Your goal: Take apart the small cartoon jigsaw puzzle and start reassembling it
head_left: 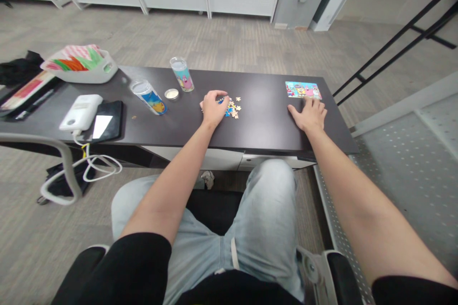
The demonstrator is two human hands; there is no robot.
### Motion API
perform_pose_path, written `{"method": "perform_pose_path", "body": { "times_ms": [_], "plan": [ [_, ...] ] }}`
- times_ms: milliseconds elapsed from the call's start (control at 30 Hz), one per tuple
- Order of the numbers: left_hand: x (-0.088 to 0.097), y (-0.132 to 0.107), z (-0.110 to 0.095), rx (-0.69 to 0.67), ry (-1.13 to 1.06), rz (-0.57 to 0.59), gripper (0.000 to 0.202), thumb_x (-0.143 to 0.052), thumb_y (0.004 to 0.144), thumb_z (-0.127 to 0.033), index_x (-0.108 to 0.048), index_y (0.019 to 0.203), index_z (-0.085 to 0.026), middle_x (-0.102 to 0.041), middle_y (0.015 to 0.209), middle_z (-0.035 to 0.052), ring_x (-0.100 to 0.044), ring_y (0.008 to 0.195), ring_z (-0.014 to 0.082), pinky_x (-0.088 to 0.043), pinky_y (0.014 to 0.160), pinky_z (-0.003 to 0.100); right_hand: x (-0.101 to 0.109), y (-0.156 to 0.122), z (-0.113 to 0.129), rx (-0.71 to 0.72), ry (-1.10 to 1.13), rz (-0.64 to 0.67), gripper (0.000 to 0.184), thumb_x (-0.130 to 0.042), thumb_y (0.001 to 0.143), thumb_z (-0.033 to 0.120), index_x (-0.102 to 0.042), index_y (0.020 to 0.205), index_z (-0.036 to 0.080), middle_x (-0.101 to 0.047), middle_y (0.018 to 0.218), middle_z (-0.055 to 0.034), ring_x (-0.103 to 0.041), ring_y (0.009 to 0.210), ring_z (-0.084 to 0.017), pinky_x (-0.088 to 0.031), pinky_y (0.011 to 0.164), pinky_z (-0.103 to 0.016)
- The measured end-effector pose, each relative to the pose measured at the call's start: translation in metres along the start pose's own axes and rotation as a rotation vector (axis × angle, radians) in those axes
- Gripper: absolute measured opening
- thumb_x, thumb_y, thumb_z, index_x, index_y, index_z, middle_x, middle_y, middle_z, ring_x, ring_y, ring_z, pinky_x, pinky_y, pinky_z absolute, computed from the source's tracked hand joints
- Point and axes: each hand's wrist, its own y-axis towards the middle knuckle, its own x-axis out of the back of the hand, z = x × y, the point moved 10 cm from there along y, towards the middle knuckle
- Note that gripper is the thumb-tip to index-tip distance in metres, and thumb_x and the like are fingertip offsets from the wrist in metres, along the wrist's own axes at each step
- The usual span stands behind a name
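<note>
My left hand (213, 106) rests on the dark table (265, 119) with its fingers curled over a small heap of loose jigsaw pieces (234, 107); a blue piece shows at its fingertips. My right hand (310, 113) lies flat and open on the table, fingers stretched toward a colourful cartoon picture card (303, 89) just beyond them. An upright clear tube with a pink cartoon figure (182, 74) stands behind the pieces. A second clear tube (148, 96) lies tilted to the left, and a small round lid (171, 94) sits between them.
A white device with a cable (80, 112) and a black phone (106, 121) lie at the table's left. A grey tray of coloured cloth (80, 63) sits at the far left corner. A black metal railing (400, 38) runs along the right.
</note>
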Motion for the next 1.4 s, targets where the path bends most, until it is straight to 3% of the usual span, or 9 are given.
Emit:
{"method": "perform_pose_path", "body": {
  "times_ms": [200,267,533,733,933,1033,1100,1200,1400],
  "plan": [
    [0.003,-0.023,-0.007,-0.139,0.353,0.217,0.093,-0.104,0.091,-0.063,-0.072,0.171,-0.027,-0.069,0.186,0.0201,-0.056,0.179,0.0492,-0.041,0.155,0.067,-0.001,0.000,0.000,-0.001,-0.003,0.005,0.091,-0.058,0.123,0.069,-0.056,0.193,0.010,-0.052,0.199,-0.0361,-0.049,0.178,-0.059,-0.036,0.151,-0.072],
    [-0.004,-0.029,-0.008,-0.180,0.430,0.299,0.101,-0.099,0.094,-0.071,-0.068,0.177,-0.023,-0.065,0.191,0.0224,-0.053,0.183,0.0492,-0.037,0.157,0.066,-0.001,0.000,0.001,0.000,-0.001,0.008,0.092,-0.058,0.122,0.069,-0.056,0.193,0.010,-0.052,0.199,-0.0365,-0.049,0.177,-0.059,-0.036,0.151,-0.072],
    [-0.040,0.000,-0.014,-0.248,0.349,0.407,0.034,-0.076,0.113,-0.043,-0.085,0.144,-0.031,-0.080,0.165,0.0198,-0.064,0.161,0.0501,-0.046,0.142,0.076,-0.002,0.000,0.002,0.006,0.005,0.014,0.096,-0.054,0.121,0.070,-0.054,0.194,0.008,-0.052,0.197,-0.0377,-0.049,0.177,-0.062,-0.036,0.150,-0.073],
    [-0.058,0.020,-0.027,-0.278,0.293,0.394,0.026,-0.067,0.116,-0.037,-0.086,0.131,-0.030,-0.083,0.155,0.0189,-0.068,0.154,0.0468,-0.046,0.142,0.074,-0.002,0.000,0.000,-0.003,0.000,0.013,0.095,-0.053,0.120,0.072,-0.056,0.193,0.012,-0.052,0.198,-0.0352,-0.049,0.177,-0.061,-0.034,0.151,-0.075],
    [-0.006,-0.015,-0.015,-0.185,0.321,0.104,0.090,-0.068,0.117,-0.070,-0.058,0.186,-0.012,-0.042,0.208,0.0307,-0.022,0.201,0.0490,-0.008,0.164,0.066,-0.002,-0.001,-0.002,-0.004,-0.007,0.018,0.097,-0.052,0.120,0.073,-0.057,0.193,0.009,-0.052,0.197,-0.0363,-0.049,0.178,-0.061,-0.036,0.151,-0.075],
    [0.032,-0.038,0.017,-0.051,0.351,0.019,0.141,-0.072,0.101,-0.102,-0.041,0.195,-0.001,-0.031,0.210,0.0378,-0.016,0.202,0.0553,-0.009,0.166,0.067,-0.002,0.000,-0.002,0.001,-0.015,0.011,0.099,-0.052,0.119,0.073,-0.057,0.193,0.008,-0.052,0.197,-0.0384,-0.049,0.178,-0.062,-0.037,0.150,-0.076],
    [0.043,-0.046,0.032,-0.023,0.329,0.047,0.160,-0.074,0.087,-0.115,-0.038,0.199,-0.007,-0.032,0.211,0.0328,-0.020,0.201,0.0569,-0.011,0.167,0.068,-0.003,0.000,-0.003,0.002,-0.019,0.003,0.098,-0.052,0.118,0.073,-0.057,0.192,0.009,-0.053,0.197,-0.0385,-0.050,0.177,-0.063,-0.038,0.149,-0.077],
    [0.035,-0.045,0.035,-0.071,0.257,0.168,0.167,-0.085,0.074,-0.117,-0.044,0.199,-0.015,-0.035,0.211,0.0275,-0.023,0.201,0.0567,-0.010,0.167,0.068,-0.002,0.000,-0.002,-0.001,-0.021,-0.005,0.096,-0.051,0.117,0.073,-0.058,0.191,0.011,-0.054,0.196,-0.0379,-0.051,0.176,-0.063,-0.039,0.149,-0.078],
    [-0.014,-0.015,0.009,-0.130,0.246,0.324,0.168,-0.109,0.070,-0.100,-0.049,0.191,0.000,-0.033,0.208,0.0378,-0.023,0.200,0.0610,-0.014,0.167,0.074,-0.001,-0.001,0.002,-0.005,-0.013,0.011,0.099,-0.049,0.118,0.075,-0.056,0.193,0.009,-0.053,0.198,-0.0368,-0.051,0.178,-0.060,-0.037,0.152,-0.075]
  ]
}}
